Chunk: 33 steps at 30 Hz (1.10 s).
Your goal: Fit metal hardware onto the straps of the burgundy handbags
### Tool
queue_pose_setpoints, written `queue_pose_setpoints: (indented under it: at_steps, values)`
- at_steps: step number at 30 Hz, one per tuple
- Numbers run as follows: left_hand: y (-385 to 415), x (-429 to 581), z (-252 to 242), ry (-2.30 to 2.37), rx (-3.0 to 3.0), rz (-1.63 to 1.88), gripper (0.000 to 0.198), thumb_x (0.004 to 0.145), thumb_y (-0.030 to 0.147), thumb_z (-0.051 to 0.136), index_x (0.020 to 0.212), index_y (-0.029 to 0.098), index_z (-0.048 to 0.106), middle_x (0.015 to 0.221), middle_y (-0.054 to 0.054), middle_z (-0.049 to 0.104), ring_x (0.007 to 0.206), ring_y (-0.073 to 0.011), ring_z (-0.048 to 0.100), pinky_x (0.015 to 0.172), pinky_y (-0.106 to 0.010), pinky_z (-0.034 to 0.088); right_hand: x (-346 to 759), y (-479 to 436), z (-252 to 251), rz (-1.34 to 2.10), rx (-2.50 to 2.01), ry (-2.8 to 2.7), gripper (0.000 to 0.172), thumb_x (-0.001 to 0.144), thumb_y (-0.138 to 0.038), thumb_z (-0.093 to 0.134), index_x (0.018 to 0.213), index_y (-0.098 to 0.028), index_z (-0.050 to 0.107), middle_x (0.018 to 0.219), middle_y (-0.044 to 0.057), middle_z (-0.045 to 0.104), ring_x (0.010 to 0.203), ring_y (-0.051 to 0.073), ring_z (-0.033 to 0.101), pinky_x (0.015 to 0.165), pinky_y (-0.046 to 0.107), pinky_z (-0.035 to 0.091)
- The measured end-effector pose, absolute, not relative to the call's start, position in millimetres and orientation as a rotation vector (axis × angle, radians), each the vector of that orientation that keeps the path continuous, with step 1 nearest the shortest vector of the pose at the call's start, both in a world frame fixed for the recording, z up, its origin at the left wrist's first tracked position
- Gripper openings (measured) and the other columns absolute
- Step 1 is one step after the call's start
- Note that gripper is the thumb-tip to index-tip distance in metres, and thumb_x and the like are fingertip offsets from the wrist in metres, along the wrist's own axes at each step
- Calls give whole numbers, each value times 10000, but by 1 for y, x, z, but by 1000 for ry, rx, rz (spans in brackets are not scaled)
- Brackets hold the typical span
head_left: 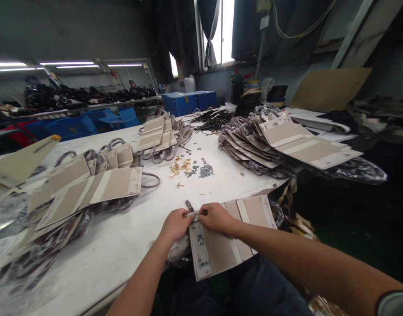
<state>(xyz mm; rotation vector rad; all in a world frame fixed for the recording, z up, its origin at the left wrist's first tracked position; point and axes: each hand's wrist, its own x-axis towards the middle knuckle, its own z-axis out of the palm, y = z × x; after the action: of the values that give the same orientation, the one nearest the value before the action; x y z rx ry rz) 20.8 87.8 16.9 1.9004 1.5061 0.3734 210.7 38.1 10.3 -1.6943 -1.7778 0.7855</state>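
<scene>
Two hands meet at the far left corner of a beige panel (221,252), which lies across the lap, just off the front edge of the worktop (148,197). Its long axis runs from left to right, the right end tilting away from the person, so the worked corner is at the left end of that length. The left hand (176,226) is outside this corner, thumb and fingers closed on its edge; the right hand (217,218) is on the panel itself, just to the right, fingers curled towards the same spot, and its forearm crosses above the panel. Whether the right fingertips grip anything is too small to tell. Both hands are about equally near the corner. One metal tab (188,205) sticks up just beyond it, and two metal fittings (200,239) sit along the left end. Gold pieces (180,166) and grey pieces (206,170) lie farther off on the worktop. No brand or writing is legible; the pale tag (265,22) near the window is too blurred.
</scene>
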Motion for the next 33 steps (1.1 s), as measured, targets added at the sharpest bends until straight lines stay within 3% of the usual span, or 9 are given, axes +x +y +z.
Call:
queue_pose_setpoints:
  at_steps: [7,10,15,20,26,33]
  values:
    - [99,27,27,1498,1789,263,272,733,435,727,643,181,685,529,24,580,559,-151,523,540,-259,322,214,41,18,868,-1670,-1743,156,808,-246,667,854,-193,807,851,62,791,809,195,704,701,258,454]
    - [98,31,31,1496,1695,244,298,753,449,720,631,191,637,497,36,532,488,-138,481,494,-255,331,218,44,24,978,-1659,-1659,124,794,-253,691,808,-185,795,726,42,746,706,183,678,635,254,445]
    - [94,36,33,1516,1539,270,182,775,361,707,731,193,651,547,26,577,477,-151,518,447,-261,403,228,51,49,1221,-1445,-1266,166,844,-335,683,823,-177,731,516,-45,566,417,116,498,456,233,385]
    - [91,39,33,1524,1471,316,148,771,318,720,741,186,660,573,30,580,493,-129,505,438,-237,383,228,55,70,1040,-1113,-1028,283,863,-456,724,826,-177,689,510,-56,561,464,106,502,510,228,420]
    - [101,38,28,1531,1367,285,262,716,418,783,735,189,658,565,30,573,490,-135,503,440,-248,384,223,52,42,1103,-1056,-959,393,898,-492,724,679,-191,597,531,-25,586,497,116,508,523,246,414]
    - [104,35,23,1507,1322,312,315,673,465,788,747,188,655,575,35,578,509,-124,491,460,-235,348,212,79,41,1214,-775,-519,460,863,-447,743,623,-217,425,507,-85,407,399,75,368,425,237,315]
